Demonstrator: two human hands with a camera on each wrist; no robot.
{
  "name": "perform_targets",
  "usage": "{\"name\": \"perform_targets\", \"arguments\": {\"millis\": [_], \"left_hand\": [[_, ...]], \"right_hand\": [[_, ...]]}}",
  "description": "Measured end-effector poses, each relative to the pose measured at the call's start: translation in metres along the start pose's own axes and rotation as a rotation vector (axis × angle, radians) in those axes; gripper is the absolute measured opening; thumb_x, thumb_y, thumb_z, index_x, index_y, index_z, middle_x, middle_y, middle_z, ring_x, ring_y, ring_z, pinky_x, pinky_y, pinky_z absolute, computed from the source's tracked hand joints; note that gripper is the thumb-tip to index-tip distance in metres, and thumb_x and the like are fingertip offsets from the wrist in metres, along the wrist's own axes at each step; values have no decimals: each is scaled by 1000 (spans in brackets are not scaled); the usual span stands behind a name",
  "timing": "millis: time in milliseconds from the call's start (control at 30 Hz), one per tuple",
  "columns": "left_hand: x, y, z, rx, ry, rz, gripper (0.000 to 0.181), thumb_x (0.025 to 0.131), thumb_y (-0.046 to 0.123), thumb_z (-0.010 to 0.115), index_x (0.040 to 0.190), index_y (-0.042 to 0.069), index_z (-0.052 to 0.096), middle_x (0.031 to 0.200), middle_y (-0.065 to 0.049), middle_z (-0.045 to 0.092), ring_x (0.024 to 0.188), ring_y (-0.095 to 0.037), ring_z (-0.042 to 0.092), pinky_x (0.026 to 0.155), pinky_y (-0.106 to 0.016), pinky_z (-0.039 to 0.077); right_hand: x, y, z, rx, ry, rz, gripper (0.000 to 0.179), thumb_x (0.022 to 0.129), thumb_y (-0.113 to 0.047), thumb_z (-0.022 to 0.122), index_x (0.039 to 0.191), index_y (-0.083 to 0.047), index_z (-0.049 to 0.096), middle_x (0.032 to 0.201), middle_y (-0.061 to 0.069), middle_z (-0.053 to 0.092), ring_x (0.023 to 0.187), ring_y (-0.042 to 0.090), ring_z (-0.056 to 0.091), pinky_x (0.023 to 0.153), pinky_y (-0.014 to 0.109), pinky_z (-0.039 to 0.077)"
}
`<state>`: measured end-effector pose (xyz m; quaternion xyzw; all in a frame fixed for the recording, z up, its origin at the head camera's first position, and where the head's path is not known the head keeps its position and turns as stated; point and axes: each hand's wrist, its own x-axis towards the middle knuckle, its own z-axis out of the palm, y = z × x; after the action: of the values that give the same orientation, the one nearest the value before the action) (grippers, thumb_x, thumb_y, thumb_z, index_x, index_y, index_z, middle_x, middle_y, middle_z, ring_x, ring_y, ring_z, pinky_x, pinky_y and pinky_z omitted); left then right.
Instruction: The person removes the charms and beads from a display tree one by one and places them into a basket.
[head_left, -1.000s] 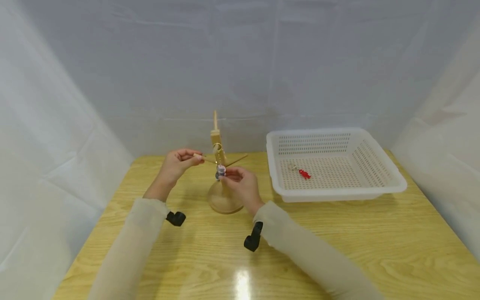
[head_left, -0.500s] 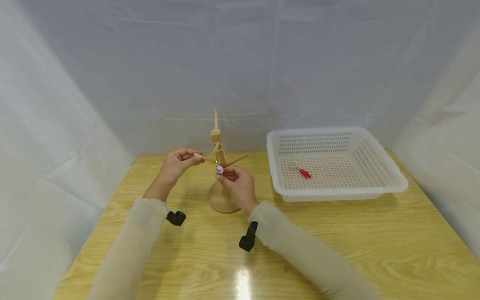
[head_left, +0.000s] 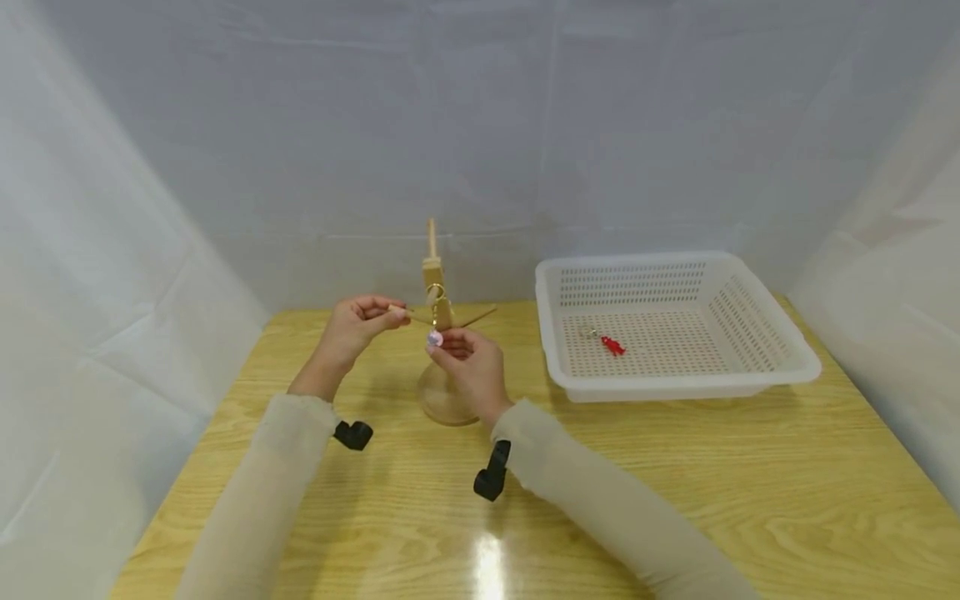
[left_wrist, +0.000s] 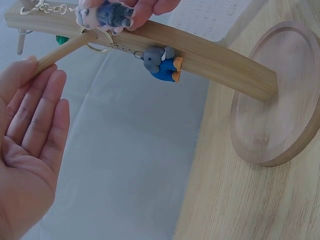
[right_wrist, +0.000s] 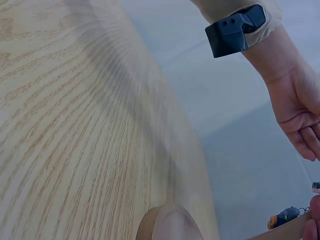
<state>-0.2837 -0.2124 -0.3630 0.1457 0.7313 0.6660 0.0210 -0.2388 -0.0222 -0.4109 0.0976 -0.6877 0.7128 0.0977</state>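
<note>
A wooden peg stand stands tilted across the left wrist view, on a round base. My left hand pinches the tip of one wooden peg between thumb and index finger; the other fingers are extended. With my right hand I hold a small pink and blue-grey figurine keychain in front of the post. A gold chain runs up from it to a ring at an upper peg. From the peg in my left hand hangs an elephant keychain in blue.
To the right stands a white perforated basket with a red figurine keychain inside. A small green item shows behind the stand. White sheeting encloses the back and sides of the wooden table.
My right hand has shifted slightly left with the figurine, and the figurine has turned in its fingers. My left hand has stayed at the peg.
</note>
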Motion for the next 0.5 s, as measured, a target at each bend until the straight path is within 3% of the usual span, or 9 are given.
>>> {"name": "perform_targets", "arguments": {"millis": [233,367,500], "left_hand": [[1,-1,0,1,1,3,8,88,9,67,89,16,70,85,8,72,81,-7,68,83,-22,54],[1,-1,0,10,1,1,4,87,13,68,91,15,70,86,8,72,82,-7,68,84,-22,54],[0,-1,-1,20,3,-6,4,87,14,68,91,14,70,87,8,72,83,-8,68,86,-25,54]], "right_hand": [[0,-7,-8,-3,-36,22,27,81,-11,75,102,4,68,98,17,69,88,23,67,78,26,56],[-1,-14,-14,1,-76,-11,27,81,-8,75,104,5,67,100,19,69,89,26,67,79,27,56],[-2,-22,-19,-21,-114,-58,25,81,-9,75,103,3,68,98,16,70,87,21,67,77,25,56]]}}
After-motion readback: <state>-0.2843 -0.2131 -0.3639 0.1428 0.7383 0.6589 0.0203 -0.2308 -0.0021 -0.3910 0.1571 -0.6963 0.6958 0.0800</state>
